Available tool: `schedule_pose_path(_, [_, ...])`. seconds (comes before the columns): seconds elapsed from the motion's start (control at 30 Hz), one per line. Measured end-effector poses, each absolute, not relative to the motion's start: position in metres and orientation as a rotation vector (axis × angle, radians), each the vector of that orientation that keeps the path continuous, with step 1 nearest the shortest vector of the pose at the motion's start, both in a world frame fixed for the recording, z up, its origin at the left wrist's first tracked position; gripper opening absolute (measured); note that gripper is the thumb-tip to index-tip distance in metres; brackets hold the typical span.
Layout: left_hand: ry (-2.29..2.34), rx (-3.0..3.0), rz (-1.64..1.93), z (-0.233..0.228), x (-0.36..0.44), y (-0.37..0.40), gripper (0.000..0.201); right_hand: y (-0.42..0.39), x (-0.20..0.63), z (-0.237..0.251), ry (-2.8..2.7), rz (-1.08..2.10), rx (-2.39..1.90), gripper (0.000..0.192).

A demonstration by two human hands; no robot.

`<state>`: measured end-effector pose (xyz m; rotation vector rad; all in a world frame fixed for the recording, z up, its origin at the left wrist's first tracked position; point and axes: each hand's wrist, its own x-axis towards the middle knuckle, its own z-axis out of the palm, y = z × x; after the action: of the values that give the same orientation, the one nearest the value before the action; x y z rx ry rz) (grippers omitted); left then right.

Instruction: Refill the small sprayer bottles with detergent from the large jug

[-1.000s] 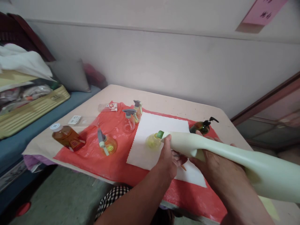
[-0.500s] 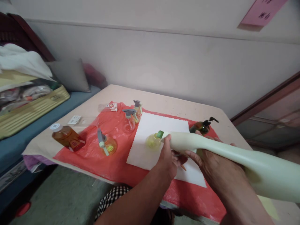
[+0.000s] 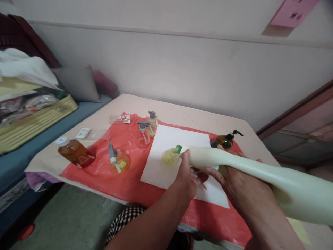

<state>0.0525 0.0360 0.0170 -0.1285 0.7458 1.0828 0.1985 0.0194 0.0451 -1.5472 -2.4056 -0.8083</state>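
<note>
Both hands grip pale bottle — tilted

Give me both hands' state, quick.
Left hand: closed around the neck of the big pale green bottle, near its spout.
Right hand: under the same bottle, supporting it, fingers curled.

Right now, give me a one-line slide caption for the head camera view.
Both hands, left hand and right hand, tilt a large pale-green plastic bottle over a small round yellow bottle on white paper.
</note>
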Motion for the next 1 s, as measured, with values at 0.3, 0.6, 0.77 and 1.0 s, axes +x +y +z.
schedule_pose_path(0.3, [0.76,-0.098,1.074,0.014,0.053,0.036,0.06,0.019,0.197,0.05,-2.445,-0.905,-1.605,0.068])
schedule_pose_path(0.6, [0.749,-0.124,1.085,0.017,0.052,0.036,0.057,0.018,0.19,0.059,-2.43,-0.938,-1.617,0.07])
schedule_pose_path(0.77, [0.755,-0.133,1.079,0.016,0.052,0.037,0.057,0.019,0.191,0.054,-2.386,-0.97,-1.595,0.07])
schedule_pose_path(1.0, [0.749,-0.126,1.083,0.017,0.052,0.036,0.057,0.018,0.188,0.059,-2.41,-0.974,-1.598,0.068])
